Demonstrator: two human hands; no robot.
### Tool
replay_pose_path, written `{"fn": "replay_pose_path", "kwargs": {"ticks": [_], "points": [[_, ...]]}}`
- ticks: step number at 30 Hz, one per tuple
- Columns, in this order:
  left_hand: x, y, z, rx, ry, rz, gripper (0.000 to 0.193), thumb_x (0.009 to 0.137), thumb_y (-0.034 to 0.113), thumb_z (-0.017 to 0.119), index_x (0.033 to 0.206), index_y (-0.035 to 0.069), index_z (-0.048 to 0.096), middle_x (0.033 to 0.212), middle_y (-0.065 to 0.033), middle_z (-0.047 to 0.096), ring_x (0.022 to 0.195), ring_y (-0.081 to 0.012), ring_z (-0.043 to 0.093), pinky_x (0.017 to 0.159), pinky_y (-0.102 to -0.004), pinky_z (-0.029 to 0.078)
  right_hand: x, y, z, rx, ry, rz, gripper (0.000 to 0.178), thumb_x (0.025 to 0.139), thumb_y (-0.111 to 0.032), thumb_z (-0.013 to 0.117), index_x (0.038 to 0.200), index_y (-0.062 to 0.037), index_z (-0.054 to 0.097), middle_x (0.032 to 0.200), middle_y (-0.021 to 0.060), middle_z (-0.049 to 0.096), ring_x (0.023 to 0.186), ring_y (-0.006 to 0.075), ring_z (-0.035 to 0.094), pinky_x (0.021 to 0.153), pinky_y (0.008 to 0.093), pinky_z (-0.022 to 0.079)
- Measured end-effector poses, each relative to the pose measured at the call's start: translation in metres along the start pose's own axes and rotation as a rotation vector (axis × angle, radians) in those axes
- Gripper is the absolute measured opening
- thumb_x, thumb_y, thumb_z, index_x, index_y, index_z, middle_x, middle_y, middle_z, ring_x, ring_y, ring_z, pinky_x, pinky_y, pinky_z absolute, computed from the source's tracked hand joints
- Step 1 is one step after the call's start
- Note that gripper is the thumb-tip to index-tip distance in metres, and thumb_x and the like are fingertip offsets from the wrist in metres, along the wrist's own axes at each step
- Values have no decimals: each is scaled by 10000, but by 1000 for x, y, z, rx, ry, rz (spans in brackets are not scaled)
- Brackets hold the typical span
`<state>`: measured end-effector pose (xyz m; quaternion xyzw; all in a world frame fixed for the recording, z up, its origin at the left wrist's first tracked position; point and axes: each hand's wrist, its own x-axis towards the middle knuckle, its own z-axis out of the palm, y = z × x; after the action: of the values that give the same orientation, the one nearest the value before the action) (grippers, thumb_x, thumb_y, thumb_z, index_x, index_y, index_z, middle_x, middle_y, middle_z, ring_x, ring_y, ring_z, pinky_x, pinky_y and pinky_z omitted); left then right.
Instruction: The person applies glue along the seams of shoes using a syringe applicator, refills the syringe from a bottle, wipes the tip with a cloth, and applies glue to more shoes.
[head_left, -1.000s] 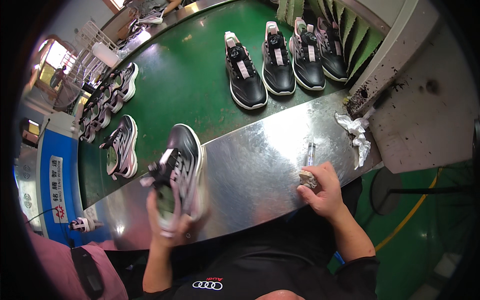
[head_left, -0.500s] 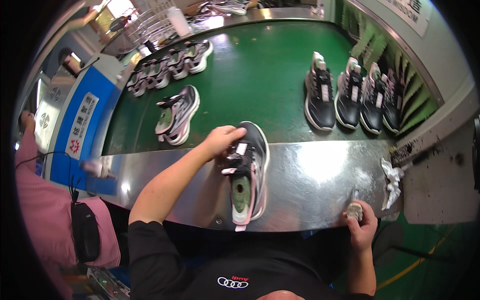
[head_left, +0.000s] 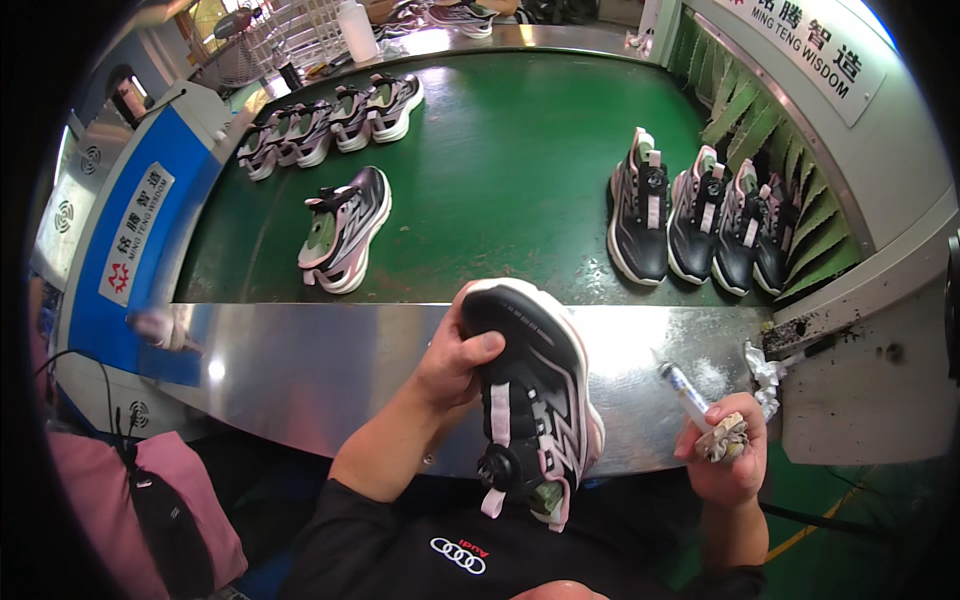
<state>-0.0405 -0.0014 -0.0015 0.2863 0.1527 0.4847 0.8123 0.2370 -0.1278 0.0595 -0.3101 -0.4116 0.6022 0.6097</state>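
Though partly hidden, left hand (head_left: 452,364) round shoe (head_left: 540,385), right hand (head_left: 730,478) round tube (head_left: 686,394) and wad (head_left: 722,440)

Held shoe (head_left: 545,400): black toe, white sole, pale pink tabs, silvery-grey angular striping along the side, green lining. Wadded cloth (head_left: 724,437): off-white, blotched greyish. Tube (head_left: 687,397): whitish, dark at one end. Right-hand row of shoes (head_left: 690,225): black, white-soled, pink-tabbed. Lone shoe (head_left: 345,235) at left: dark grey, pinkish toward the heel, black collar trim. Belt (head_left: 500,180): deep green. Metal ledge (head_left: 320,350): silver (glare whitens part of it). Machine panel (head_left: 188,200): bright blue.
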Motion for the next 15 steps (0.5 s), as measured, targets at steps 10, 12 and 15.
{"fn": "replay_pose_path", "kwargs": {"ticks": [10, 12, 15], "points": [[-20, -1, -7, 127, -163, 96, 593, 688, 35, 757, 1208, 67, 474, 1116, -67, 571, 1042, -175, 566, 916, -335, 461, 29, 5, 55, 225, -331, 28, 558, 800, -484, 697, 1050, -2, 568, 787, 206, 640, 758, 227, 585, 727, 359, 435], [-21, -1, -6, 192, -250, 124, 607, 681, 11, 765, 1212, 67, 477, 1145, -69, 560, 1071, -177, 553, 933, -339, 447, 31, 5, 59, 212, -336, 37, 557, 809, -491, 684, 1049, -2, 570, 789, 207, 640, 758, 228, 583, 724, 353, 436], [-24, -3, -4, 239, -245, 176, 636, 653, 48, 784, 1198, 42, 457, 1095, -186, 583, 1052, -270, 580, 891, -391, 478, 33, 5, 62, 187, -332, 57, 558, 818, -500, 670, 1049, -1, 574, 790, 208, 640, 759, 228, 582, 715, 342, 439]]}}
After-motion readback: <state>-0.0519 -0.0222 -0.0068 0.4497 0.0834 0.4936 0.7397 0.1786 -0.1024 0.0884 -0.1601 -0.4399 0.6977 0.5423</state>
